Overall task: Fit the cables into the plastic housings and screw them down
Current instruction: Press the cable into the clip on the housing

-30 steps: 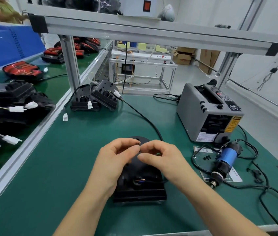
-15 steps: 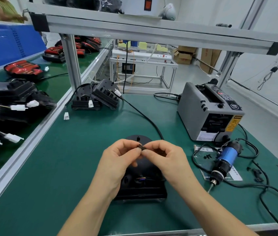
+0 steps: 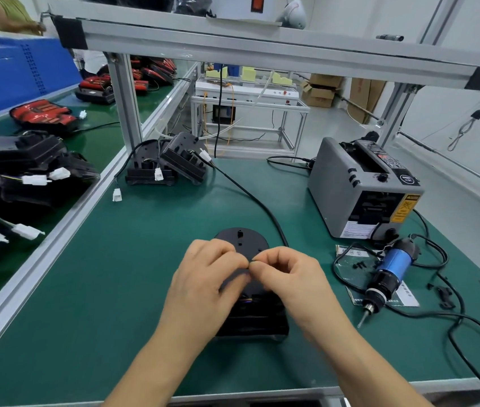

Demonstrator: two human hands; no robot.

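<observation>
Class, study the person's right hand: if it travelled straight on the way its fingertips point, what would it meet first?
Probably the left hand: the right hand points its fingertips leftward at it, almost touching, above the black round-ended plastic housing. Depth is unclear.

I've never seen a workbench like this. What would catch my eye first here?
Front and centre, the left hand and right hand meet fingertip to fingertip, pinching a tiny dark piece above a black plastic housing on the green mat. To the right lies a blue electric screwdriver, with a grey box-shaped machine behind it.
</observation>
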